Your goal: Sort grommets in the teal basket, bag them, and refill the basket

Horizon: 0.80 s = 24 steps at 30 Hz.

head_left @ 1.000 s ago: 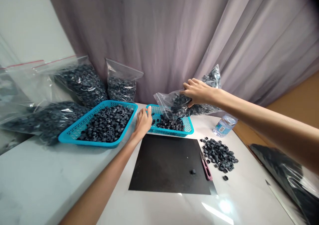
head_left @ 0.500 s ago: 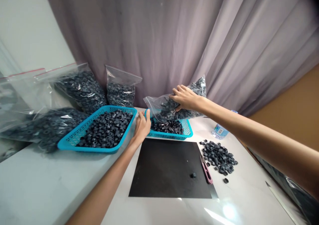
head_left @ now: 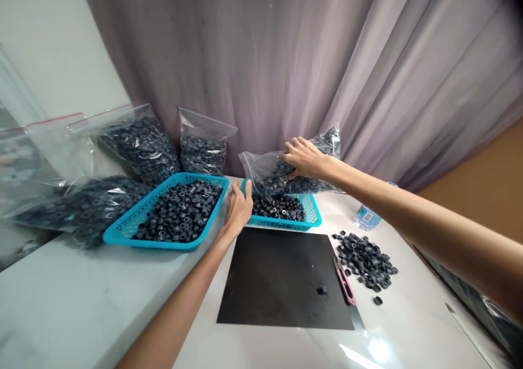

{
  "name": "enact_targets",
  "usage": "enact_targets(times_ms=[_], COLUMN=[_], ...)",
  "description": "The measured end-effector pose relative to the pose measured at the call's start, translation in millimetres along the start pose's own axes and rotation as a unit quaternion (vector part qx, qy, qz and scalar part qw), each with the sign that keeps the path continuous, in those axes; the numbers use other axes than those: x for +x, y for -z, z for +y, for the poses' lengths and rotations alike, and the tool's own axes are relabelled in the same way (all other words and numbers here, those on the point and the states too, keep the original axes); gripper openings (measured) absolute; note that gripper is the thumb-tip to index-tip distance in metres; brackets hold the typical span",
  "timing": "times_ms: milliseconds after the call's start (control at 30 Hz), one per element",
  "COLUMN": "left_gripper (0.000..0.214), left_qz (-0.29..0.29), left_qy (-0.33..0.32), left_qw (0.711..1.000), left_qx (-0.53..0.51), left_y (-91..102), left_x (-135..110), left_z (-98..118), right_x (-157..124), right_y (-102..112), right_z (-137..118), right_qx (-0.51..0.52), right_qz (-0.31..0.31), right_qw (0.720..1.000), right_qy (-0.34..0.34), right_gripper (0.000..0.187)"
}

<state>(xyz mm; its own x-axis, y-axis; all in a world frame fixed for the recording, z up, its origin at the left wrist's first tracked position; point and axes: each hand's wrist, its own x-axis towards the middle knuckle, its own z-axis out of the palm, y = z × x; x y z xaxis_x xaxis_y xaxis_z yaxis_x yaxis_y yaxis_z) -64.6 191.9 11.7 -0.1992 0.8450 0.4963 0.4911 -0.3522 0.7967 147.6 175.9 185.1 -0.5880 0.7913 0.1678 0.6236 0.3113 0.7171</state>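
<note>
My right hand [head_left: 304, 157] grips a clear zip bag [head_left: 261, 167] of small dark ring-like pieces from above. The bag lies tilted, its mouth end low over a small blue basket [head_left: 312, 222] that holds more of these pieces [head_left: 281, 208]. At that basket's left end, my left hand [head_left: 239, 208] is closed on the rim, thumb raised; some of its fingers are hidden. Just left of this hand stands a larger blue basket [head_left: 153, 244], filled with the same dark pieces [head_left: 180, 211].
Several filled zip bags [head_left: 139, 145] stand at the back left by the curtain [head_left: 245, 58]. A black mat [head_left: 281, 282] lies in front, with one piece [head_left: 322, 290] on it. Pink thread snips [head_left: 346, 286], a loose pile [head_left: 368, 260] and a plastic bottle [head_left: 366, 216] are at right.
The view has shifted slightly, so the whole scene sits a little further right. Both hands keep their holds, and the bag stays over the small basket.
</note>
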Motion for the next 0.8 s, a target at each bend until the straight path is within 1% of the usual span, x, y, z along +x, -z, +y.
enact_targets(times_ms=[200,300,467,600,800], left_gripper=[0.038,0.038,0.038,0.037,0.038], left_qz=[-0.007,-0.01,-0.011,-0.01,-0.01], left_qy=[0.002,0.006,0.015,0.022,0.018], left_qw=[1.0,1.0,1.0,1.0,1.0], left_qx=[-0.003,-0.003,-0.007,-0.01,-0.01], left_y=[-0.1,-0.1,0.6,3.1,4.1], left_x=[-0.8,-0.3,3.1,6.5,9.2], left_z=[0.5,-0.1,-1.2,0.3,2.5], right_x=[-16.7,-30.5,-47.7,-41.8,-11.7], right_y=[-8.9,-12.9,-17.6,-15.5,-5.1], right_z=[12.1,18.4,26.0,24.1,8.7], right_qx=[0.001,0.001,-0.005,-0.01,-0.006], right_qz=[-0.021,-0.022,-0.014,-0.002,0.01], right_qw=[1.0,1.0,1.0,1.0,1.0], right_qy=[0.013,0.007,-0.007,-0.017,0.002], right_gripper=[0.06,0.06,0.067,0.064,0.057])
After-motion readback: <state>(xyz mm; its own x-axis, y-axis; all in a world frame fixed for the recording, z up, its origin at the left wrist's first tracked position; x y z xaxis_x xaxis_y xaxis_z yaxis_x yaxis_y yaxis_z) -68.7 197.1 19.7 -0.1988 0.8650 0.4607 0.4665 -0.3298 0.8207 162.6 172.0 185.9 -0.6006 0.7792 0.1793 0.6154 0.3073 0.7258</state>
